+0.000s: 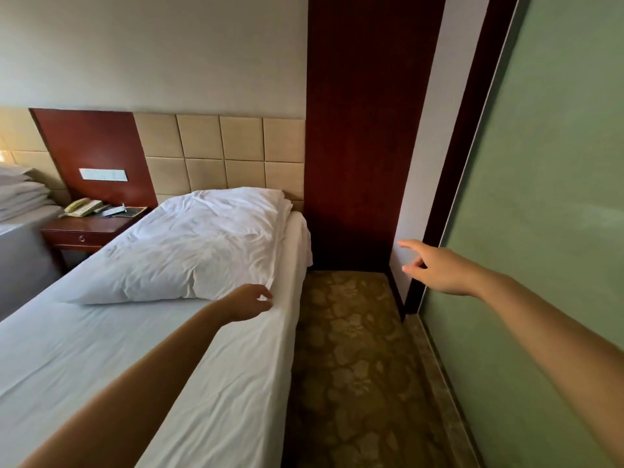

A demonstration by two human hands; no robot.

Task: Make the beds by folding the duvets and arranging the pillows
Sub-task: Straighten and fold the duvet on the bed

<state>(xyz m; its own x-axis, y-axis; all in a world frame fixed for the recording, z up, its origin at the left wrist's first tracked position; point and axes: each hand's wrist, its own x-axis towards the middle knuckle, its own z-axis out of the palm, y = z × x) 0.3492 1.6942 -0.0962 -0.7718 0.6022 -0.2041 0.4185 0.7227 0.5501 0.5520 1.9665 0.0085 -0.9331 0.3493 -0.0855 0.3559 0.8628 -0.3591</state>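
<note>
Pillow step on the near bed (101,349). The pillow (189,244) lies flat at the head end, skewed, with its far end against the padded headboard (219,153) and its near right corner close to the bed's right edge. No duvet shows on this bed. A stack of folded white bedding (20,194) sits on the other bed at far left.

The left hand (253,302) is at the pillow's near right corner with fingers curled in toward the thumb. White cloth shows between them, so it looks like a pinch, but I cannot tell if it grips the pillowcase or only touches the sheet. The right hand (435,268) hangs in the air over the carpet (351,366), near the wall, well apart from the bed, fingers loosely spread with the forefinger out, holding nothing.

My read is that folding looks done and pillow squaring is in hand. The next move calls for a firm hold on that corner, the right hand coming across to the pillow's right side, then turning the pillow square to the headboard and centring it.
</note>
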